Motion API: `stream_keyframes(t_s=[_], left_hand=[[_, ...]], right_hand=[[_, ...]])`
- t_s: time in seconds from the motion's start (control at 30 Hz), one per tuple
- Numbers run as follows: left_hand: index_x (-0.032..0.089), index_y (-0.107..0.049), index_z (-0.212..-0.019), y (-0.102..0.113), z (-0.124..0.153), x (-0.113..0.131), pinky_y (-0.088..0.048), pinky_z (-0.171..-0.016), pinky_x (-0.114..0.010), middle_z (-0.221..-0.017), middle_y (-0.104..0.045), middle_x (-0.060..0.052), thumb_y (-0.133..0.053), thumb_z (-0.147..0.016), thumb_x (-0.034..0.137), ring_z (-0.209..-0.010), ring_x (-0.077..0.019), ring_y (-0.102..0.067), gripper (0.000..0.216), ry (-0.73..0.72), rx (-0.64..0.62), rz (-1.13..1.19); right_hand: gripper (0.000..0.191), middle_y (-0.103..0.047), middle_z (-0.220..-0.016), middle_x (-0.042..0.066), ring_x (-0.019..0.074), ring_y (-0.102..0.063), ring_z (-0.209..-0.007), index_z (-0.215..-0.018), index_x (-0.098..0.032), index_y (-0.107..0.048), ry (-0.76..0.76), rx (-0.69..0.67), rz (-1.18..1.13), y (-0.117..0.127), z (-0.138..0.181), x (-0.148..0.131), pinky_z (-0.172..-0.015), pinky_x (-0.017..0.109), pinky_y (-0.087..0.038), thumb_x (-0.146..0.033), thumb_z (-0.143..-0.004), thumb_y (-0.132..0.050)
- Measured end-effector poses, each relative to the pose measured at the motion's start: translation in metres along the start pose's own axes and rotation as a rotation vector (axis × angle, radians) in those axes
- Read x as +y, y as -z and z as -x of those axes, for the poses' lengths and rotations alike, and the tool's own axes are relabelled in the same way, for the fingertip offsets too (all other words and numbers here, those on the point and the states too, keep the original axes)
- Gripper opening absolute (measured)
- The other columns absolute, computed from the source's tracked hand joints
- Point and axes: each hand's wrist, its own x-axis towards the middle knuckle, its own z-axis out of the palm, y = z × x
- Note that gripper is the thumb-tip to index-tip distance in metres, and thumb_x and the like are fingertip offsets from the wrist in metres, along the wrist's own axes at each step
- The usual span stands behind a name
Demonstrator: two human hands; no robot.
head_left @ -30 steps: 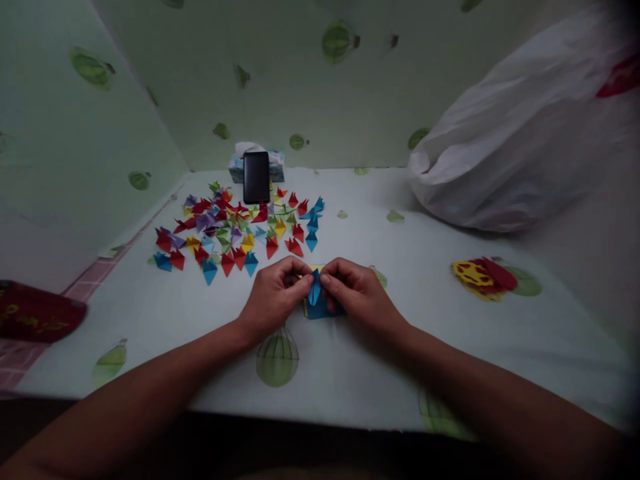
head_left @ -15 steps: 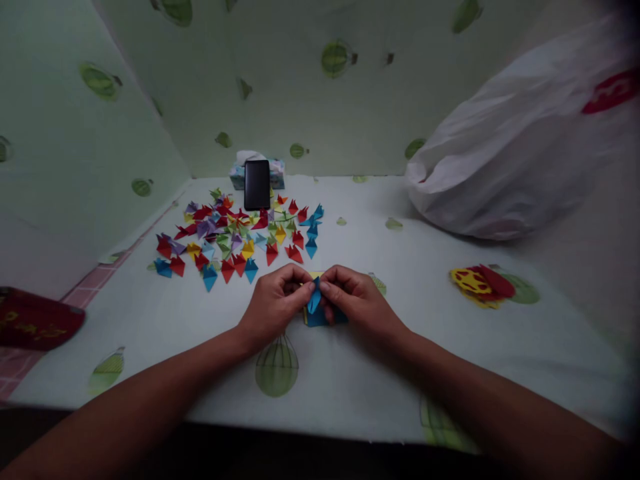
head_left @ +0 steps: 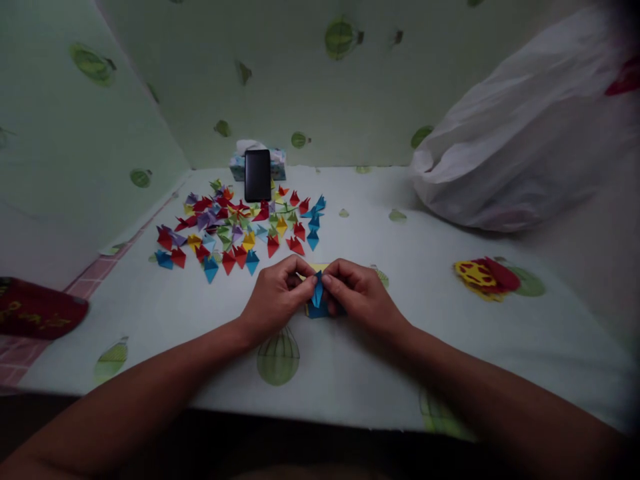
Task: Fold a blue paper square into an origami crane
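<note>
Fingers (head_left: 303, 289) of left hand (head_left: 273, 297) and right hand (head_left: 369, 300) pinch small folded blue paper (head_left: 317, 293) from either side; blue sheet (head_left: 323, 311) just beneath, coloured folded pieces (head_left: 249, 241) far left.

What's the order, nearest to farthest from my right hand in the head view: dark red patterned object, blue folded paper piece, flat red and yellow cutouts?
1. Blue folded paper piece, between left hand and right hand.
2. Flat red and yellow cutouts, toward the right.
3. Dark red patterned object, at far left.
</note>
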Motion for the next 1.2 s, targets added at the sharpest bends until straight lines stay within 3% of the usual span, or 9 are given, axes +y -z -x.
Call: stream_keyframes(t_s=[0.13,0.3,0.53,0.7,0.8,1.2], left_hand=[[0.016,-0.059,-0.080,0.0015,-0.0017,0.0018,-0.039,-0.047,-0.020,-0.062,-0.057,0.003,-0.063,-0.081,0.031,-0.051,-0.0082,-0.048,0.015,0.036,-0.021,0.061],[0.017,-0.058,-0.080,0.0014,-0.0025,0.0022,-0.041,-0.048,-0.021,-0.064,-0.058,0.002,-0.064,-0.080,0.030,-0.053,-0.0087,-0.051,0.015,0.052,-0.039,0.109],[0.017,-0.058,-0.080,0.0006,-0.0014,0.0016,-0.042,-0.048,-0.020,-0.063,-0.056,0.003,-0.065,-0.079,0.028,-0.052,-0.0082,-0.050,0.012,0.051,-0.043,0.124],[0.015,-0.064,-0.090,-0.0002,-0.0017,0.0042,-0.047,-0.053,-0.021,-0.070,-0.062,0.001,-0.065,-0.079,0.026,-0.058,-0.0096,-0.055,0.016,0.064,-0.046,0.179],[0.015,-0.065,-0.086,0.0002,-0.0019,0.0033,-0.046,-0.052,-0.021,-0.068,-0.062,0.001,-0.064,-0.080,0.026,-0.056,-0.0086,-0.054,0.013,0.065,-0.061,0.153],[0.015,-0.065,-0.082,0.0018,-0.0023,0.0038,-0.052,-0.057,-0.022,-0.069,-0.066,0.000,-0.066,-0.080,0.027,-0.059,-0.0105,-0.061,0.012,0.054,-0.027,0.171]], right_hand=[[0.022,-0.060,-0.060,-0.003,0.0091,-0.054,-0.048,-0.078,-0.018,-0.056,-0.054,-0.064,-0.190,0.0013,-0.0017,-0.0008,-0.050,0.023,-0.045,-0.037,-0.089,-0.058],[0.022,-0.061,-0.063,-0.002,0.0086,-0.054,-0.047,-0.079,-0.018,-0.055,-0.074,-0.076,-0.217,0.0014,-0.0023,-0.0005,-0.047,0.023,-0.044,-0.037,-0.088,-0.062],[0.018,-0.057,-0.057,-0.003,0.0093,-0.052,-0.047,-0.077,-0.019,-0.055,-0.069,-0.037,-0.081,-0.0002,-0.0010,-0.0040,-0.047,0.023,-0.041,-0.032,-0.089,-0.057],[0.016,-0.055,-0.060,-0.002,0.0106,-0.050,-0.053,-0.078,-0.019,-0.056,0.039,0.009,0.094,0.0002,0.0011,-0.0003,-0.052,0.025,-0.039,-0.029,-0.090,-0.054],[0.016,-0.055,-0.060,-0.002,0.0109,-0.050,-0.054,-0.079,-0.019,-0.056,0.061,0.017,0.123,0.0005,0.0021,0.0002,-0.053,0.025,-0.039,-0.029,-0.091,-0.054],[0.018,-0.058,-0.061,-0.003,0.0089,-0.053,-0.050,-0.080,-0.019,-0.054,-0.072,-0.066,-0.171,-0.0005,-0.0006,-0.0017,-0.050,0.023,-0.043,-0.033,-0.090,-0.058]])
